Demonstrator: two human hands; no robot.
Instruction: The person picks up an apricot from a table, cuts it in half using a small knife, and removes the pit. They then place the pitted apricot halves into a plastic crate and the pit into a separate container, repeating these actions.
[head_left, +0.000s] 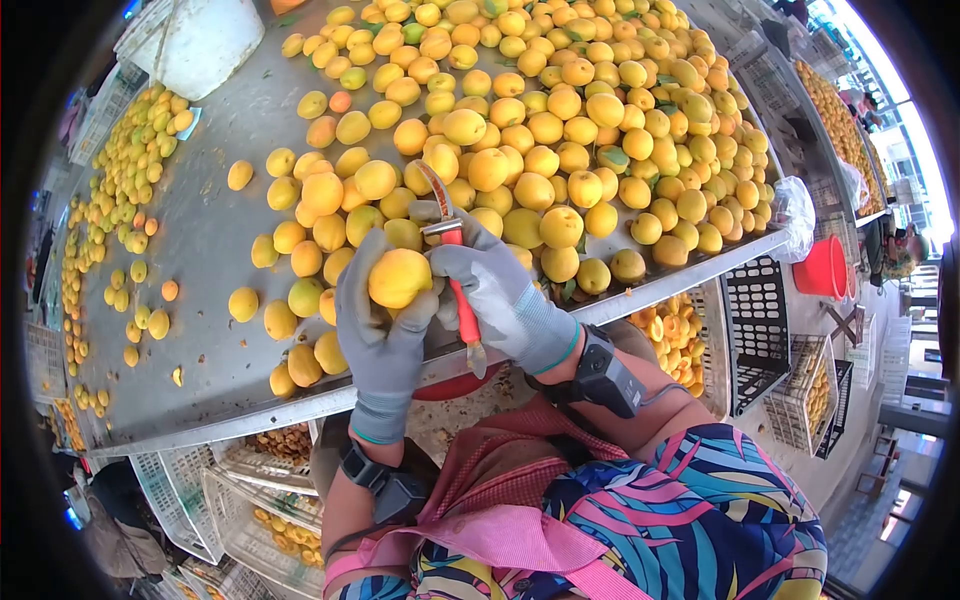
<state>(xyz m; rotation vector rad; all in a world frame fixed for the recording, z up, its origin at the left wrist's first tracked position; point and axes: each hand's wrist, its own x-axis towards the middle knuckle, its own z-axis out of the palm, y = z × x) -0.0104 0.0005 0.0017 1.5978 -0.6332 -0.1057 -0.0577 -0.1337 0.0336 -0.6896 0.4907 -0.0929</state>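
Note:
My left hand (382, 335), in a grey coated glove, is closed around a plump yellow apricot (400, 278) just above the table's near edge. In my right hand (505, 290), gloved the same way, is a red-handled knife (457, 290). Its narrow curved blade points up and away from me, and a metal collar sits where blade meets handle. Both hands are close together, the knife beside the apricot. Whether they touch is hard to see. A large heap of apricots (590, 130) lies on the metal table (215, 300) just beyond my hands.
Another apricot pile (135, 150) lies along the table's left side. A white bucket (205, 50) stands at the far left. Below the right edge are a crate of cut apricots (668, 335), a black crate (758, 325) and a red bucket (822, 268). White crates (180, 490) stand below left.

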